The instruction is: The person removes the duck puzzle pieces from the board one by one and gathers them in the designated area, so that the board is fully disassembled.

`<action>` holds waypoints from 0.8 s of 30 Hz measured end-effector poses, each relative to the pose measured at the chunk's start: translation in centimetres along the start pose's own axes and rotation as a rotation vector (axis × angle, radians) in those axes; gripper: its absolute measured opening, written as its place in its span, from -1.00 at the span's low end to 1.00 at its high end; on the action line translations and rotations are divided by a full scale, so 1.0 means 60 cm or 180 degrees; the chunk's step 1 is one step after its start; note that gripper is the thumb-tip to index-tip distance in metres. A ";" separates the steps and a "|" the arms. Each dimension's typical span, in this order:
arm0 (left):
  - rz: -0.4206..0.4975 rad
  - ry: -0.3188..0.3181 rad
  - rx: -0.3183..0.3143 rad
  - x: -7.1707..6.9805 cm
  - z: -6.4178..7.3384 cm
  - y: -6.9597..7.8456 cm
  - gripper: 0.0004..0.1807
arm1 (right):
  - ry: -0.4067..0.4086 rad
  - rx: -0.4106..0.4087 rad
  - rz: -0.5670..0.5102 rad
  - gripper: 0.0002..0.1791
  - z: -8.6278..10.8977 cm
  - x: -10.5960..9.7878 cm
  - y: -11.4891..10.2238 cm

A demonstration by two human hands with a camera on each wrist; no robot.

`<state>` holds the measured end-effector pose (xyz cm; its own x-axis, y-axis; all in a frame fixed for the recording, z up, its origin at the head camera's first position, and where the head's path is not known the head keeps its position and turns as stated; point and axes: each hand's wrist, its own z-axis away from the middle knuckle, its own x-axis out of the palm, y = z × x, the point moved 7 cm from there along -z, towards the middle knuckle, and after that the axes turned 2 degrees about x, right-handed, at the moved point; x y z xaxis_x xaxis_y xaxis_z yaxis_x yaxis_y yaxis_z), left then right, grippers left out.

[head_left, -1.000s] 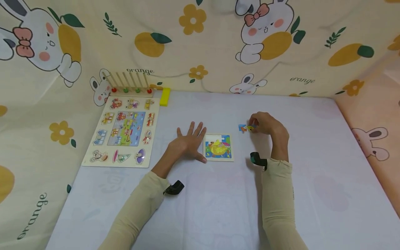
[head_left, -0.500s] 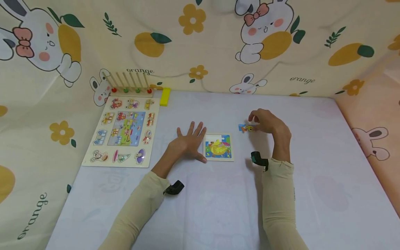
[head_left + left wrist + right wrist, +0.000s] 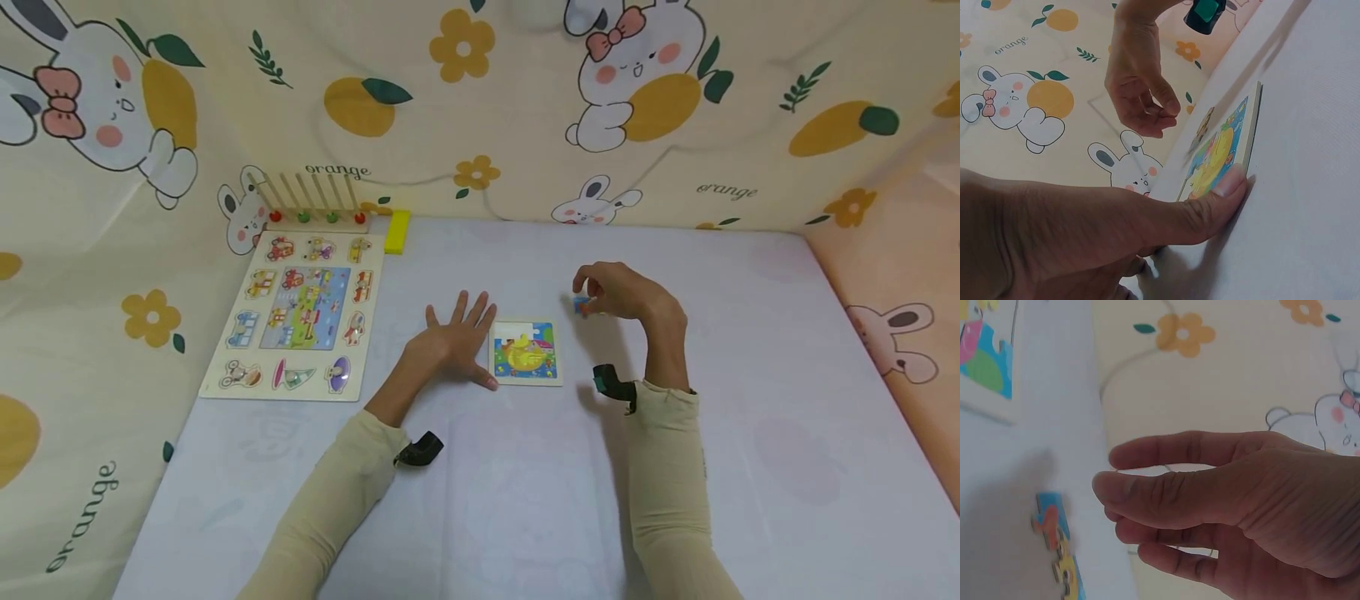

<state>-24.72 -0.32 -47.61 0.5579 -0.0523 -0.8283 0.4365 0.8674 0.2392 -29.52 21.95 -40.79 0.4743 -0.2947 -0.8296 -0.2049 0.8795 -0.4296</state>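
My left hand (image 3: 452, 346) lies spread on the table, its thumb touching the left edge of a small square jigsaw puzzle (image 3: 525, 354) with a yellow duck picture. White gaps show at the puzzle's upper left. To the right of it, my right hand (image 3: 618, 292) hovers over the loose jigsaw pieces, partly covering them in the head view. Its fingers are loosely bent, and nothing shows between thumb and fingertips in the right wrist view. There, a blue and orange piece (image 3: 1052, 515) and a yellow one (image 3: 1067, 569) lie on the table below the hand.
At the left lies a large picture puzzle board (image 3: 292, 317) with vehicles and toys. Behind it stands a wooden peg rack (image 3: 318, 221) with red and green beads, beside a yellow block (image 3: 397, 232). A patterned cloth (image 3: 510, 108) hangs behind the table.
My right hand has come off the loose jigsaw pieces, first rising a little, then moving left over them. The left hand and the duck puzzle have stayed in place.
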 end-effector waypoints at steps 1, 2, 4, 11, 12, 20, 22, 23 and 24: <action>0.0005 -0.0002 -0.0001 0.000 0.000 0.000 0.46 | -0.0026 -0.0017 0.0004 -0.68 -0.002 0.003 -0.004; 0.0008 0.0000 -0.0004 0.000 0.000 0.000 0.46 | -0.0053 -0.0025 0.0006 -0.68 -0.003 0.005 -0.009; 0.0019 0.0002 -0.0012 0.000 0.001 0.000 0.46 | -0.0118 -0.0070 0.0053 -0.68 -0.007 0.011 -0.018; -0.0002 0.0009 -0.0018 -0.001 0.004 0.000 0.45 | -0.0442 -0.0261 0.0330 -0.62 -0.022 0.045 -0.058; -0.0004 0.0005 -0.0021 -0.001 0.003 0.000 0.45 | -0.0488 -0.0284 0.0355 -0.61 -0.024 0.049 -0.061; -0.0039 -0.0003 -0.0026 -0.002 0.002 0.000 0.46 | -0.0712 -0.0302 0.0439 -0.57 -0.032 0.071 -0.080; -0.0037 -0.0006 -0.0027 -0.002 0.002 0.000 0.46 | -0.0743 -0.0251 0.0443 -0.59 -0.033 0.073 -0.082; -0.0031 -0.0010 -0.0025 -0.002 0.002 0.000 0.46 | -0.0749 -0.0220 0.0450 -0.60 -0.034 0.074 -0.082; -0.0026 -0.0009 -0.0024 -0.002 0.002 0.000 0.46 | -0.0752 -0.0201 0.0461 -0.61 -0.034 0.075 -0.083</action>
<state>-24.68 -0.36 -47.45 0.5564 -0.0608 -0.8287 0.4356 0.8706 0.2286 -28.15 15.49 -43.10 0.6211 -0.0658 -0.7809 -0.3346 0.8788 -0.3402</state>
